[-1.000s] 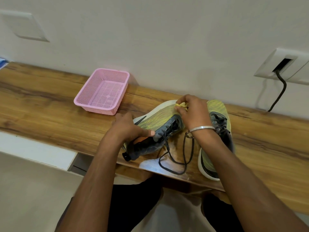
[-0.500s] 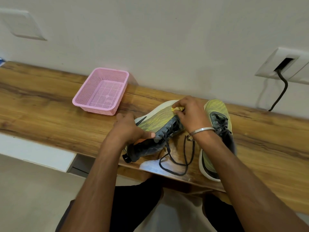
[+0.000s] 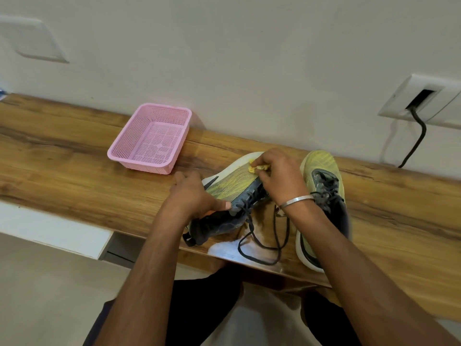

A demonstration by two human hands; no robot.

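Observation:
A yellow-green and grey running shoe (image 3: 232, 184) lies tipped on its side on the wooden shelf (image 3: 74, 176), its white sole turned to the wall. My left hand (image 3: 192, 196) grips its heel end, thumb pressed on the grey collar. My right hand (image 3: 279, 176) pinches a small crumpled yellow cloth (image 3: 258, 168) against the knit upper near the toe. Loose black laces (image 3: 264, 240) trail toward the shelf's front edge. The second shoe (image 3: 324, 196) stands upright to the right, partly hidden by my right forearm.
A pink mesh basket (image 3: 152, 138) with nothing in it sits left of the shoes, near the wall. A wall socket with a black cable (image 3: 419, 131) is at the right. A pale worn patch (image 3: 224, 248) marks the shelf's front edge.
My right hand with the yellow cloth shifted slightly back and forth over the toe area of the tipped shoe. My left hand kept its grip on the heel end.

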